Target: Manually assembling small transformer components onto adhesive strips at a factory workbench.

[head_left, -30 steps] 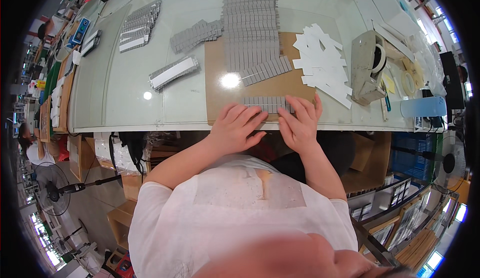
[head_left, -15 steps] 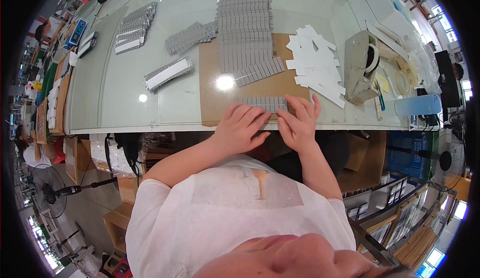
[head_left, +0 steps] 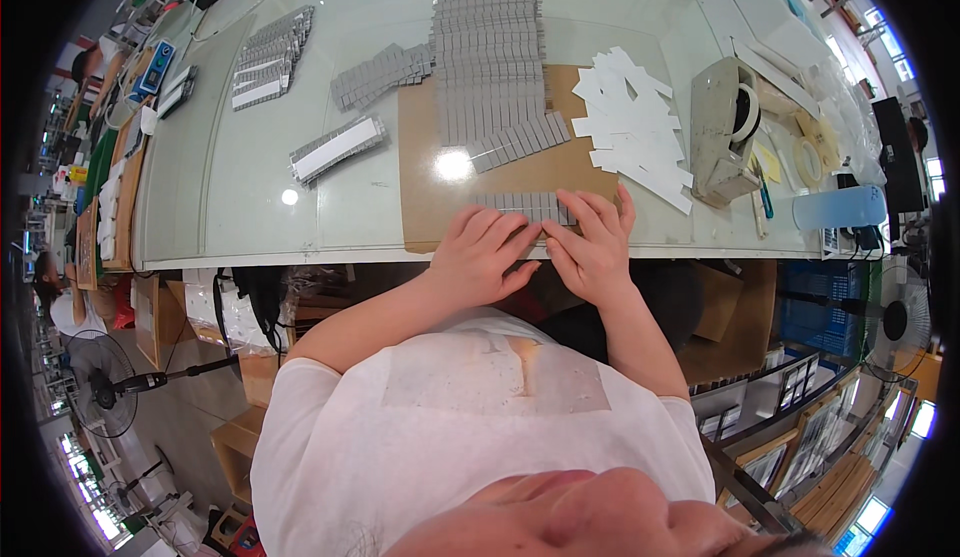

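A short row of grey segmented pieces (head_left: 520, 203) lies on a sheet of brown cardboard (head_left: 425, 212) near the table's front edge. My left hand (head_left: 482, 255) rests its stretched fingers along the row's near side, thumb apart. At the right end, my right hand (head_left: 592, 247) touches the row, its fingers spread and its thumb at the near side. Just beyond, a slanted grey row (head_left: 520, 142) leans against a large stack of grey segmented strips (head_left: 490, 62). White paper strips (head_left: 630, 127) lie in a loose pile to the right.
On the left are a grey bundle with a white strip (head_left: 338, 150), a fanned grey group (head_left: 385, 75) and another stack (head_left: 272, 57). A tape dispenser (head_left: 720, 137), a tape roll (head_left: 807, 164) and a blue translucent bottle (head_left: 840, 208) stand at the right.
My right hand has shifted slightly left along the row, its thumb closer to my left fingertips. My left hand stays almost where it was.
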{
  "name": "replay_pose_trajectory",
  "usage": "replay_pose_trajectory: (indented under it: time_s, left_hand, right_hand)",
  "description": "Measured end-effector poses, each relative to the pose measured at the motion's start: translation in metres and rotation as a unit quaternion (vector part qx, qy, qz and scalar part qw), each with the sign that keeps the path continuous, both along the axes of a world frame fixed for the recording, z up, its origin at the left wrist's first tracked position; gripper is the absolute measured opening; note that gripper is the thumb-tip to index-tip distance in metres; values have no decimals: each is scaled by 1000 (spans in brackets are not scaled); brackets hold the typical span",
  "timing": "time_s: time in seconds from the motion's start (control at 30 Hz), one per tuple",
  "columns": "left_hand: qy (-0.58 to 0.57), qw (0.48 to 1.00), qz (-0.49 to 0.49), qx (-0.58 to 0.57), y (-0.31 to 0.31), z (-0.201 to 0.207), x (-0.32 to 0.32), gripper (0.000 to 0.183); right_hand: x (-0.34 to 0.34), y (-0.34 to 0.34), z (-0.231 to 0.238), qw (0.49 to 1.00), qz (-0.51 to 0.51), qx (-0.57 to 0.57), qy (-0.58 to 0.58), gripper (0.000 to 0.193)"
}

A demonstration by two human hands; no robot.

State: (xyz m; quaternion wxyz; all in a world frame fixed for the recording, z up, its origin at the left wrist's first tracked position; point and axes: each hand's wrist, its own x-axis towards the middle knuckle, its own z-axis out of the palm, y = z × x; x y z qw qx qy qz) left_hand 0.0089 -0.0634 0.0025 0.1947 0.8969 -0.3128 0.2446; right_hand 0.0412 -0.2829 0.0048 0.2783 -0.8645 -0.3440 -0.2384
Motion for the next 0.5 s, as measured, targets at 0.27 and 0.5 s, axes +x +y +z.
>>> replay_pose_trajectory:
  time_s: [0.27,0.5]
  left_hand:
    - [14,1000,-7,22,2,0,-3,52]
    - [75,995,8,69,-2,1,-3,74]
  right_hand:
    - [0,-2,-10,996,-57,57,-31,14]
    - [2,0,-9,995,-68,53,-42,11]
